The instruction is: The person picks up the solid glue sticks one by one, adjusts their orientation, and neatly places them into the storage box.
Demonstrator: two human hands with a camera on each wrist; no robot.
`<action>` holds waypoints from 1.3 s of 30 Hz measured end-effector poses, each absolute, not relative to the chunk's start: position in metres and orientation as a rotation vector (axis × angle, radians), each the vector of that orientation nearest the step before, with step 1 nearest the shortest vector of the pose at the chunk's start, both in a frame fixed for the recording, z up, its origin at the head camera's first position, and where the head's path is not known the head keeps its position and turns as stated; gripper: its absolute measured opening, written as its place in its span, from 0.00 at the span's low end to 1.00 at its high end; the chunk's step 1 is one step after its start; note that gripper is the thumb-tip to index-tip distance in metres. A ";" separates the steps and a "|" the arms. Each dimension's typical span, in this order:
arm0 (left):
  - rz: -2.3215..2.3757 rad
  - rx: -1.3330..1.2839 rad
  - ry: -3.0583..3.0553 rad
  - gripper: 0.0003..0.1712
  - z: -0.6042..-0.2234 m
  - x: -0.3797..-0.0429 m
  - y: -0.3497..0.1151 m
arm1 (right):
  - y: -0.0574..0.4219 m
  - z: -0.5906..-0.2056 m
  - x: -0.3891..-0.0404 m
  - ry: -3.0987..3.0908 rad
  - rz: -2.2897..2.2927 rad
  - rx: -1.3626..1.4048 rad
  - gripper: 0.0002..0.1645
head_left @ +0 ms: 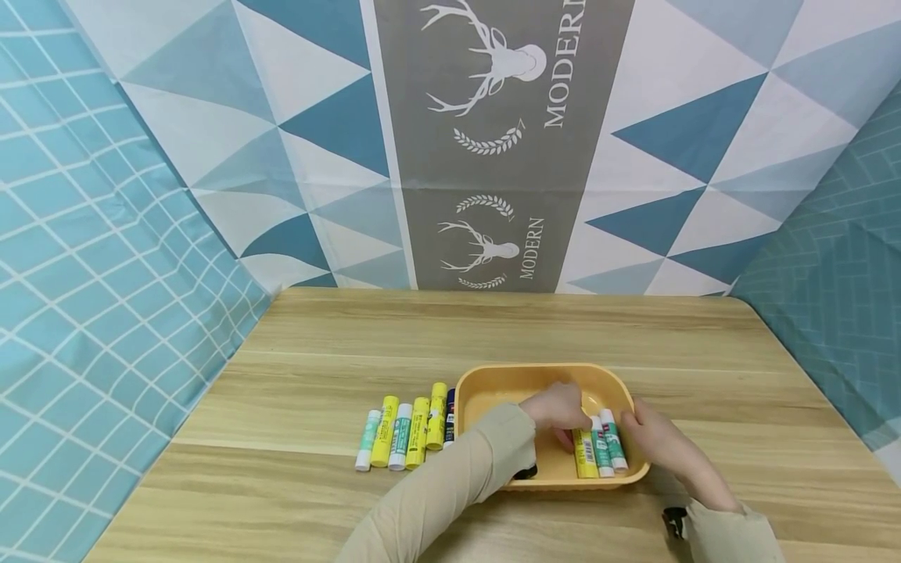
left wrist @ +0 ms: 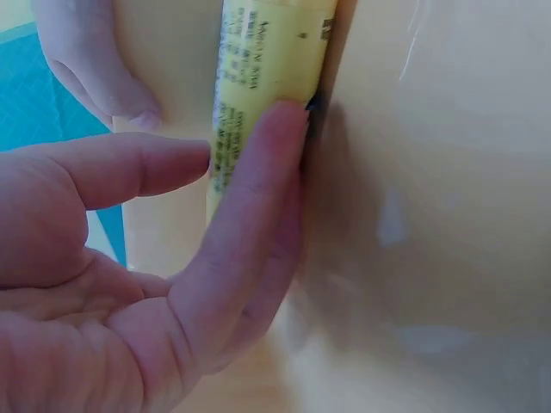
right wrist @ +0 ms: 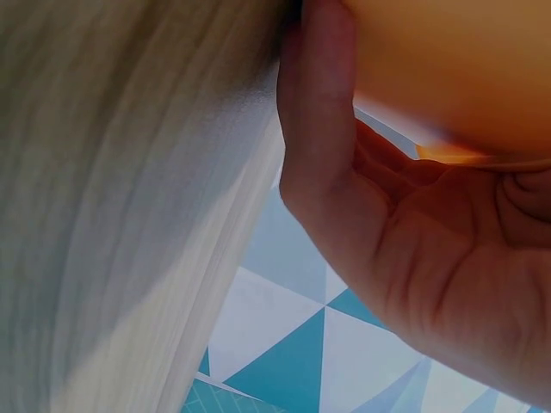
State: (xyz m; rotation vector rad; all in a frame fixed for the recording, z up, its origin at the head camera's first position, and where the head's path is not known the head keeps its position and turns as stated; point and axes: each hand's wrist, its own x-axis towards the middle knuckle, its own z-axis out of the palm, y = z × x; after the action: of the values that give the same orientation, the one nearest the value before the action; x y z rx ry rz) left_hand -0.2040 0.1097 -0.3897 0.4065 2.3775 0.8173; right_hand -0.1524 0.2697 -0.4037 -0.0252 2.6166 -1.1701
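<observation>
My left hand (head_left: 559,408) reaches into a light-orange plastic basket (head_left: 493,377) and pinches a yellow glue stick (head_left: 585,456) between thumb and fingers. In the left wrist view, the printed barrel of that glue stick (left wrist: 267,64) lies between the thumb and the other fingers. Two white-and-green glue sticks, one in the middle (head_left: 601,447) and one beside the basket's right wall (head_left: 613,440), lie next to it. My right hand (head_left: 665,442) grips the right rim of the basket, thumb at the rim. From the right wrist view, its fingers (right wrist: 318,112) curl under the basket's outer side.
Left of the basket, a row of several glue sticks lies on the wooden table (head_left: 296,422), among them a yellow one (head_left: 418,432) and a white-and-green one (head_left: 367,440). A dark-blue stick (head_left: 450,414) lies against the basket's left side. Patterned cloth (head_left: 486,172) hangs behind.
</observation>
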 end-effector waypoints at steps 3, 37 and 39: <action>0.800 0.436 2.384 0.08 -0.386 -0.203 0.108 | 0.270 -0.404 -0.152 2.620 -1.158 -0.019 0.22; 1.051 0.644 2.721 0.10 -0.320 -0.208 -0.005 | 0.267 -0.401 -0.151 2.626 -1.133 -0.003 0.25; 1.072 0.642 2.735 0.10 -0.322 -0.207 -0.016 | 0.267 -0.401 -0.151 2.633 -1.124 -0.005 0.25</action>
State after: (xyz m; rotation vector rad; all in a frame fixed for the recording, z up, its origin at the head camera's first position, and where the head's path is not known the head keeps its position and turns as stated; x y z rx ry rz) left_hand -0.2066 -0.0159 -0.3215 0.6424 2.7349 1.0718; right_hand -0.1506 0.2667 -0.4015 -0.0054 2.6332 -1.1245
